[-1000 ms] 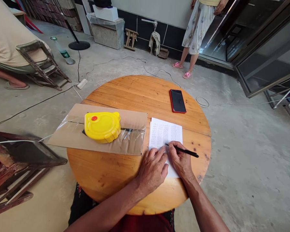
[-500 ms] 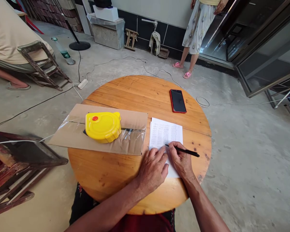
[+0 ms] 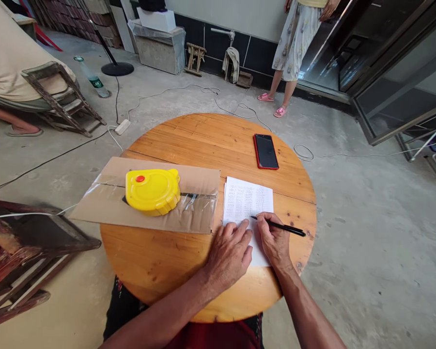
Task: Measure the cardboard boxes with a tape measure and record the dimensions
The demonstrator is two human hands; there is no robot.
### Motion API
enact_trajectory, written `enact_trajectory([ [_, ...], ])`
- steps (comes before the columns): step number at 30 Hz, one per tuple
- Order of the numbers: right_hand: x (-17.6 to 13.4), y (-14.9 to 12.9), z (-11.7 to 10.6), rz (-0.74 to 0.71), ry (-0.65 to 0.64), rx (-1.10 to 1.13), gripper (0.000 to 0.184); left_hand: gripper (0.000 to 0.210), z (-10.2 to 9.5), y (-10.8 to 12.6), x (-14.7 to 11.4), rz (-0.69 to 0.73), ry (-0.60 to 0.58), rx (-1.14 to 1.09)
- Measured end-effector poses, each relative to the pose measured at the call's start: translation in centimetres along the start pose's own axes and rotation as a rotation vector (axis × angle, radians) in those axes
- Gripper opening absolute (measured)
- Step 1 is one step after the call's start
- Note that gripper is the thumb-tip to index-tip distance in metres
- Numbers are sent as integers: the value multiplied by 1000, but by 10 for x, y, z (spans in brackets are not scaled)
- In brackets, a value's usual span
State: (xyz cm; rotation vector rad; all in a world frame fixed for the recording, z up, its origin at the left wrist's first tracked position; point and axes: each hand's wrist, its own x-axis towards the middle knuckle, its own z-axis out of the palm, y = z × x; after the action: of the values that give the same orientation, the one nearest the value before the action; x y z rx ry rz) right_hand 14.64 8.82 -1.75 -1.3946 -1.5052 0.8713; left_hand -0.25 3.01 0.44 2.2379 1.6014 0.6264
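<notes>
On the round, knotted wooden worktop (image 3: 189,138), beside glossy-taped brown cardboard (image 3: 107,207), a rectangular, densely written-on white paper (image 3: 243,201) is partly covered by the loosely outstretched left hand (image 3: 230,251), while a slim black pen (image 3: 291,229) is pinched over the paper in the right hand (image 3: 276,245).

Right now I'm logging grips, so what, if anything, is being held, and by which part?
The right hand holds a black pen near its tip; the left hand grips nothing, resting partly on the paper.
</notes>
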Motion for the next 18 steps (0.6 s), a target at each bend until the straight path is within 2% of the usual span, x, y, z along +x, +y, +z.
enact_trajectory([
  [18, 1, -5, 2, -52, -24, -98, 18, 31, 1, 0, 0, 0, 15, -15],
])
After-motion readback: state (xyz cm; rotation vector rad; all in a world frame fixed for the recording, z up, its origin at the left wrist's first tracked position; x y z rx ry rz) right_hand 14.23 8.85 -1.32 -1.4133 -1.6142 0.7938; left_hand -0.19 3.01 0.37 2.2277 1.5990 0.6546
